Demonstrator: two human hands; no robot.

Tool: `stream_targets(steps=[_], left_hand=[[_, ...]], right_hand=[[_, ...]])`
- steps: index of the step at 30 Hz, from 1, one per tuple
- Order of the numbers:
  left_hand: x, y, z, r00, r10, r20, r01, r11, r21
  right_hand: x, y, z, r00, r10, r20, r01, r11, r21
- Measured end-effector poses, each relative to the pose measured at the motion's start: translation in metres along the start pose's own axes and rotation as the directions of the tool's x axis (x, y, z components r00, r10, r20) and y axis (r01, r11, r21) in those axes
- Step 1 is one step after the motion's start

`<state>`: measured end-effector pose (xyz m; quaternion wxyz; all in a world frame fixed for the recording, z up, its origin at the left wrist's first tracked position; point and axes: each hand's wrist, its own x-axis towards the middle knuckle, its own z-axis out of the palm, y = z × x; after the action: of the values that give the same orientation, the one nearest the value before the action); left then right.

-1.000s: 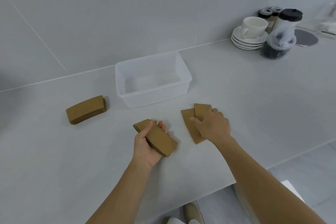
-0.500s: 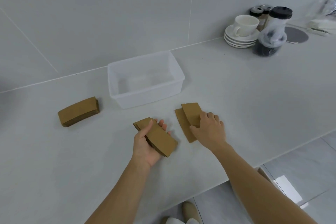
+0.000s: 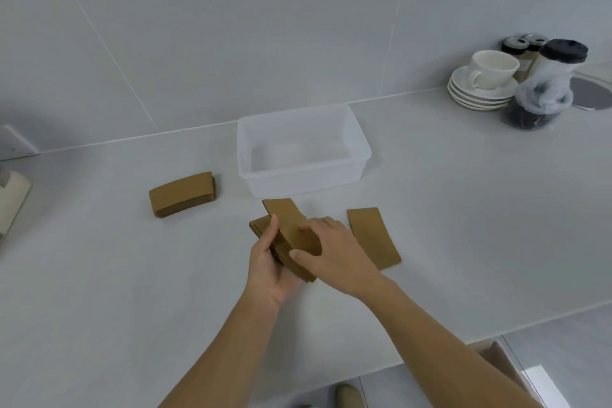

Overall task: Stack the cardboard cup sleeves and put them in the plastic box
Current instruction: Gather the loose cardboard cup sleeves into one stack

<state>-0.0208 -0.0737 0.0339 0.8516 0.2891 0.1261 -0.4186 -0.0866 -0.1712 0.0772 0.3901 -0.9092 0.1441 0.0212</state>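
Observation:
My left hand grips a small stack of brown cardboard cup sleeves from below. My right hand holds one more sleeve flat on top of that stack, slightly askew. A single sleeve lies flat on the counter just right of my right hand. Another stack of sleeves rests on the counter to the left. The clear plastic box stands empty just behind my hands.
A white cup on stacked saucers, a lidded container and dark-capped jars stand at the back right. A pale object sits at the left edge. The counter's front edge runs diagonally at the lower right.
My right hand has lifted one sleeve off the pair on the counter and brought it left onto the stack in my left hand. One sleeve stays on the counter.

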Motion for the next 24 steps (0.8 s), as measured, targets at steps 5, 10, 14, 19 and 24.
stream_targets(steps=[5, 10, 14, 19, 24], left_hand=[[-0.004, 0.007, -0.009, 0.999, 0.041, -0.004, -0.041, 0.998, -0.037], [-0.004, 0.01, -0.018, 0.996, 0.068, -0.052, -0.069, 0.998, -0.006], [-0.001, 0.008, -0.028, 0.997, 0.034, -0.065, -0.032, 0.999, 0.041], [0.004, 0.006, -0.025, 0.995, 0.028, -0.096, -0.025, 0.999, 0.042], [0.004, 0.001, -0.011, 0.989, 0.065, -0.136, -0.064, 0.998, 0.011]], right_hand=[[0.002, -0.001, 0.015, 0.996, -0.06, 0.072, 0.063, 0.997, -0.037], [0.004, 0.0, 0.023, 0.988, -0.099, 0.117, 0.108, 0.991, -0.074], [0.005, 0.004, 0.024, 0.976, -0.078, 0.204, 0.097, 0.992, -0.085], [0.009, 0.016, 0.006, 0.977, 0.025, 0.21, -0.028, 1.0, 0.011], [0.013, 0.04, -0.02, 0.983, 0.183, -0.007, -0.183, 0.981, -0.062]])
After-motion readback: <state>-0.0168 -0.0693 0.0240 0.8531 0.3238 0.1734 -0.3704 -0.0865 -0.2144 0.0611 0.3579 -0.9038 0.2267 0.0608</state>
